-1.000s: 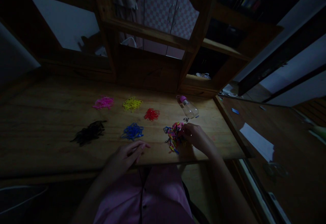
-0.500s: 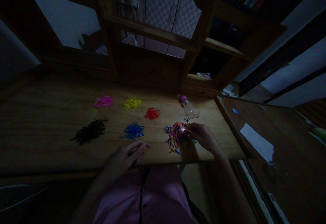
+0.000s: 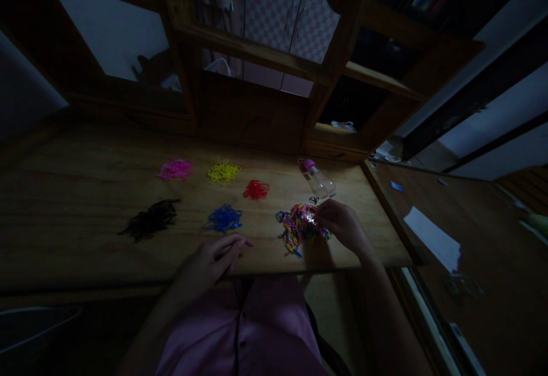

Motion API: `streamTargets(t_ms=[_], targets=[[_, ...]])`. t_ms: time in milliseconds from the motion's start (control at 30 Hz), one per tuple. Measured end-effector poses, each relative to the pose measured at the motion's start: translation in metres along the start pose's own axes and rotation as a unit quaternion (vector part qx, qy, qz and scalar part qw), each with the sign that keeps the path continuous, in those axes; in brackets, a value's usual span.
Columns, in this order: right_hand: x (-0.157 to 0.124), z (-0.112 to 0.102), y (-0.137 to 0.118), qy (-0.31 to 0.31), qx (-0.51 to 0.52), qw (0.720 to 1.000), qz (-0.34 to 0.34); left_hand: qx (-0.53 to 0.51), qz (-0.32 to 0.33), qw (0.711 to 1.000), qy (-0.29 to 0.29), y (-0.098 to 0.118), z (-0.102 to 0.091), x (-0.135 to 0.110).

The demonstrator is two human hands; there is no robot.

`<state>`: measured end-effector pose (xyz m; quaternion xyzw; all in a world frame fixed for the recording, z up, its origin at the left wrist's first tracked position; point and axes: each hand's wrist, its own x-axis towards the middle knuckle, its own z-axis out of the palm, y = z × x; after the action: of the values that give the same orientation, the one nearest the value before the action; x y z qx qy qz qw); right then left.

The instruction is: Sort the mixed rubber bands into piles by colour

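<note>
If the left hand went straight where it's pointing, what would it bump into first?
Probably the mixed-colour pile: the left hand points roughly that way, though its height is unclear.

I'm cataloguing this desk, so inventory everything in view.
Pink band heap: one, pink, back left
Yellow band heap: one, yellow, back centre
Red band heap: one, red, centre
Black band heap: one, black, front left
Blue band heap: one, blue, front centre
Mixed band heap: one, multicoloured, front right
Transparent bottle: one, purple cap, back right
White paper: uncounted, white, far right
Checked cupboard doors: two, pale, background
Shelved wooden desk: one, brown, centre
Smaller items: uncounted, too dim
Buttoned shirt: one, pinkish, bottom centre
Left hand: one, bare, front edge
Right hand: one, bare, at mixed heap
</note>
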<state>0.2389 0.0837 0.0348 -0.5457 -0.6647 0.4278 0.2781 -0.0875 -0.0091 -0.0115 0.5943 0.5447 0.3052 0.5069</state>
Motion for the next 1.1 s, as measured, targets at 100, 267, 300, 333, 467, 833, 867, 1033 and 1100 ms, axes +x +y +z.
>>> streamTargets(t_ms=[100, 267, 300, 333, 467, 833, 867, 1033, 1100], targets=[[0.002, 0.003, -0.005, -0.002, -0.072, 0.997, 0.001, -0.008, 0.007, 1.0, -0.003, 0.002, 0.0, 0.0], [0.012, 0.013, -0.014, -0.038, -0.143, 0.988, 0.038, -0.014, 0.007, 1.0, 0.0, 0.003, 0.0, 0.0], [0.014, 0.014, -0.016, -0.04, -0.157, 0.986, 0.046, -0.014, 0.006, 1.0, 0.0, 0.003, 0.0, 0.0], [0.016, 0.016, -0.018, -0.04, -0.167, 0.984, 0.056, -0.014, 0.006, 1.0, 0.001, 0.004, 0.0, 0.0], [0.024, 0.019, -0.021, -0.042, -0.166, 0.98, 0.099, -0.008, 0.0, 1.0, 0.002, 0.006, 0.0, -0.001], [0.036, 0.013, 0.007, -0.126, -0.078, 0.982, 0.117, 0.0, 0.001, 1.0, 0.009, 0.004, 0.0, -0.001], [0.034, 0.012, 0.006, -0.131, -0.067, 0.983, 0.115, -0.002, 0.001, 1.0, 0.009, 0.005, 0.0, -0.001], [0.023, 0.003, -0.003, -0.146, 0.031, 0.981, 0.125, -0.005, 0.004, 1.0, 0.003, 0.007, 0.0, -0.001], [0.019, -0.001, -0.004, -0.136, 0.078, 0.981, 0.116, -0.004, 0.007, 1.0, 0.006, 0.005, 0.0, 0.0]])
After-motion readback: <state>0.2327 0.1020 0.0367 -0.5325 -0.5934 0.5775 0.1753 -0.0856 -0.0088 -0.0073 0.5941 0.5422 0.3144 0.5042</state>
